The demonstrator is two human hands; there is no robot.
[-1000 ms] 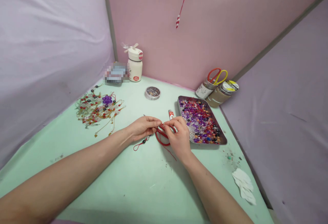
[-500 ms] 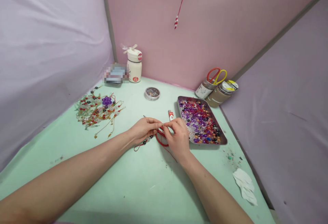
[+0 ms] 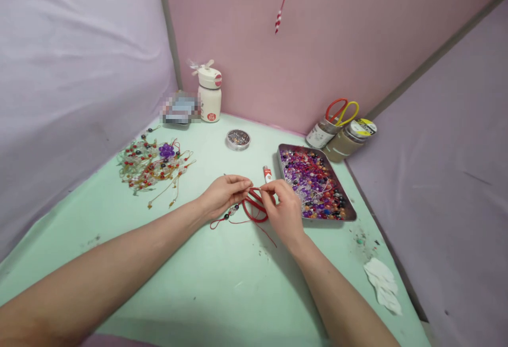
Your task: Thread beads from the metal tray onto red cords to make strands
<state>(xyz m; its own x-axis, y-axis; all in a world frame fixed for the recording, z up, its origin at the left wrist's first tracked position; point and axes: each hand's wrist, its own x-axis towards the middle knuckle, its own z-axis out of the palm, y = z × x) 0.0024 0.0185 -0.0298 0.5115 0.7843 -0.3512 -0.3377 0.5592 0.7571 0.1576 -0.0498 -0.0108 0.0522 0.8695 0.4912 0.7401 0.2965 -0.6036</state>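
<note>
My left hand (image 3: 226,194), thumb and fingertips pinched together, grips a thin red cord (image 3: 256,188). From under it trails a short beaded strand (image 3: 232,211) with black and clear beads and a red loop at its end. Facing it, my right hand (image 3: 283,207) pinches the same cord, and a short stretch of it runs taut between the two hands. Below them on the table lie red loops that look like scissor handles (image 3: 260,219); a grey tip shows behind my left hand. A loose red cord end reaches toward me. My fingertips hide any small bead between them.
A metal tray of mixed beads (image 3: 351,215) sits right of my right hand, beside a lighter (image 3: 267,173). Finished bead strands (image 3: 153,164) lie left. Behind are a round clear case (image 3: 238,139), a white bottle (image 3: 209,101), jars (image 3: 343,143) and scissors. A crumpled tissue (image 3: 383,286) lies right.
My right hand has drawn away to the right from my left hand, and a stretch of red cord now shows between them. The red loops below are more exposed. The view has shifted slightly.
</note>
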